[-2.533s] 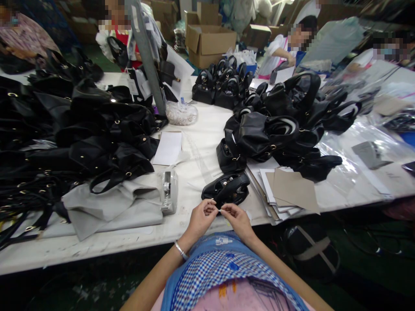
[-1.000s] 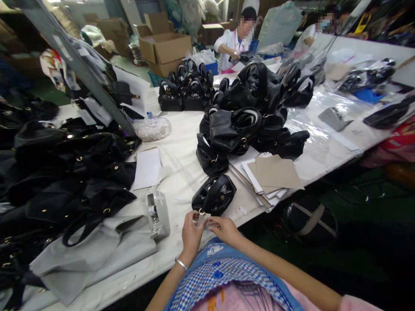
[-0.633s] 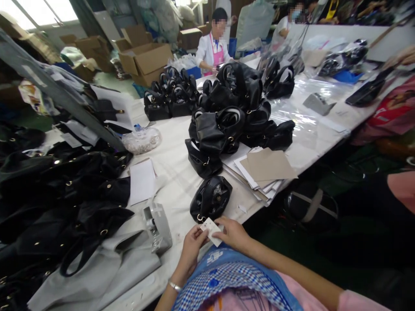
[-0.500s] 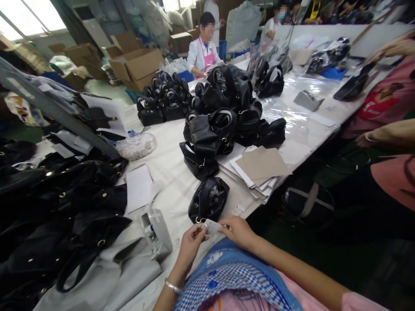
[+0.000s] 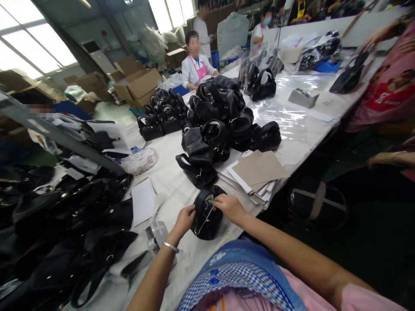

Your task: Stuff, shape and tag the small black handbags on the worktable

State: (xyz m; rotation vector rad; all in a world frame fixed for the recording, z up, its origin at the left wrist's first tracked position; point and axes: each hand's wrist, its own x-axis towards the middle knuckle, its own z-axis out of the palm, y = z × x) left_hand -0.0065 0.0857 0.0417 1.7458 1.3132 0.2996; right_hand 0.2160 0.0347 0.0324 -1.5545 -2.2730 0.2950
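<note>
A small black handbag [image 5: 205,216] lies on the white table [image 5: 175,190] right in front of me. My left hand [image 5: 183,219] is closed on the bag's left side. My right hand [image 5: 228,206] rests on the bag's top with its fingers pinched at the opening, where a small white tag shows. A thin string or strap runs slantwise across the bag between my two hands.
Behind it rises a heap of black handbags [image 5: 220,125], beside a stack of cardboard sheets [image 5: 257,170]. More black bags [image 5: 65,220] cover the left side. A tape dispenser [image 5: 155,235] and a white paper [image 5: 143,201] lie near. Other people work at the far and right sides.
My hands held a small white tag near my body; now both have moved forward onto the black bag, the right one at its opening. The camera view has swung up and to the right.
</note>
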